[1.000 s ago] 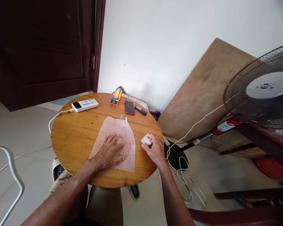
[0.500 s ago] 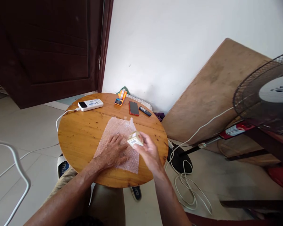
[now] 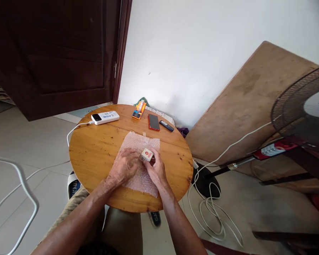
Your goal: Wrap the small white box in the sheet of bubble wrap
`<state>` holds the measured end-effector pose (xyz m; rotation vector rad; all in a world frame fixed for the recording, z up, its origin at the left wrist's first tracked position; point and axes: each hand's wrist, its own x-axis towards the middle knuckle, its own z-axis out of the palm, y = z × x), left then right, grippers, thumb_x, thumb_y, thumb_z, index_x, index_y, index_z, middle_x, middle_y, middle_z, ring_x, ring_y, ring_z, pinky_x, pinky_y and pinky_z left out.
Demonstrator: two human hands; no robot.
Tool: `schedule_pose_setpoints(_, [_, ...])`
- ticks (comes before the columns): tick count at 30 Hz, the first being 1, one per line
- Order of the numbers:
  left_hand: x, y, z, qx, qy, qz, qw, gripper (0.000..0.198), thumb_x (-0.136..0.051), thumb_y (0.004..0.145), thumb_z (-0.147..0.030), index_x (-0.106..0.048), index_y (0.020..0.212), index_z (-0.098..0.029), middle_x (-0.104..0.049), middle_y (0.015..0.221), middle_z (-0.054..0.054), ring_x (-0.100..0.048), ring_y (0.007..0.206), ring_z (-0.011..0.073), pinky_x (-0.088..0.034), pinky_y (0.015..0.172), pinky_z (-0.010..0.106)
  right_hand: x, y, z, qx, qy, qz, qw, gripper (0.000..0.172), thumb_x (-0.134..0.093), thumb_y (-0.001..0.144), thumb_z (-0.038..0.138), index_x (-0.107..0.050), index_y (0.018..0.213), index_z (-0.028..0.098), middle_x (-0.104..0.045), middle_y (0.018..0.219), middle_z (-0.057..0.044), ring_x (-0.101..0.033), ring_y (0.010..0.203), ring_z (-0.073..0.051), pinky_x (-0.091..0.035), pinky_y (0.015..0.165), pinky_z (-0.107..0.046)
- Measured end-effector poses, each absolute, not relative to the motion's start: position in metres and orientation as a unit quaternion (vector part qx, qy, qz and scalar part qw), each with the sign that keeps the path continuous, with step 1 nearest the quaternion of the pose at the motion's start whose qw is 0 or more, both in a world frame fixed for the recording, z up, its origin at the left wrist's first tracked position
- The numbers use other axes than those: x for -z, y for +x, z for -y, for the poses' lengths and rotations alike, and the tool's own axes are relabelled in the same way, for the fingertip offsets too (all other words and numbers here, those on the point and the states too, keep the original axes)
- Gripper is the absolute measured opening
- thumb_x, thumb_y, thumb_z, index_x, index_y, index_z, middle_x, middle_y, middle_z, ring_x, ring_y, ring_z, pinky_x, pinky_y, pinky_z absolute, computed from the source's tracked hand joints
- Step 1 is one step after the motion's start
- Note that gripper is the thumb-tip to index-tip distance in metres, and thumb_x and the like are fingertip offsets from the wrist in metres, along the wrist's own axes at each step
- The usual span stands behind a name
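Observation:
A sheet of bubble wrap [image 3: 145, 182] lies flat on the round wooden table [image 3: 95, 148]. Over its middle, my right hand [image 3: 157, 170] grips a small white box [image 3: 146, 154] with a red mark on its upper face, thumb on the near side and fingers behind. My left hand [image 3: 125, 166] rests on the left part of the wrap, fingers loosely stretched and holding nothing. Its fingertips are close to the box's left side; whether they touch it I cannot tell. A bit of clear tape [image 3: 144, 134] shows at the wrap's far edge.
Along the table's far side are a white power bank [image 3: 105, 117] with a cable, an orange tape dispenser [image 3: 139, 109], a red-edged phone [image 3: 154, 122] and a small dark device [image 3: 166, 125]. A standing fan [image 3: 303, 109] and coiled white cable [image 3: 211, 209] are to the right.
My right hand has brought the box left and lower over the bubble wrap, turning its red-marked face up. My left hand has drawn slightly left, its fingers bent more. The view has shifted slightly.

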<state>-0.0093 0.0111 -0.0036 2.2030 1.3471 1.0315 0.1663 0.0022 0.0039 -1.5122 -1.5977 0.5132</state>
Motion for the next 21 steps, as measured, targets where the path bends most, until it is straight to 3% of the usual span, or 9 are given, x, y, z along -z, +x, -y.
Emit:
schedule_pose_setpoints(4, [0.0085,-0.0148,-0.0192,-0.338,0.742,-0.559,0.148,0.032,-0.052,0.071,-0.009,-0.073,0.091,-0.023,-0.070,0.113,0.007,-0.060,0.110,0.0254,-0.048,0.100,0.044,0.0009,0.1668,-0.0033,-0.201,-0.608,0.643,0.420,0.053,-0.059,0.076,0.019,-0.053,0.128,0.022,-0.067,0.123,-0.007,-0.065,0.109,-0.022,-0.052,0.091,-0.036])
schedule_pose_setpoints(12, [0.0040,-0.0145,-0.0169,-0.307,0.756,-0.562,0.135,0.034,-0.049,0.076,-0.007,-0.069,0.101,-0.020,-0.069,0.114,0.008,-0.059,0.112,0.0250,-0.046,0.099,0.040,-0.0057,0.1673,-0.0001,-0.185,-0.597,0.669,0.403,0.049,-0.059,0.077,0.020,-0.055,0.126,0.021,-0.066,0.125,-0.008,-0.062,0.112,-0.023,-0.049,0.097,-0.036])
schedule_pose_setpoints(21, [-0.0010,-0.0136,-0.0127,-0.288,0.762,-0.568,0.119,0.029,-0.049,0.081,-0.009,-0.070,0.099,-0.020,-0.069,0.115,0.008,-0.058,0.113,0.0255,-0.046,0.097,0.040,-0.0031,0.1663,-0.0025,-0.182,-0.571,0.707,0.375,0.061,-0.062,0.073,0.016,-0.051,0.133,0.020,-0.061,0.132,-0.009,-0.057,0.122,-0.024,-0.042,0.106,-0.040])
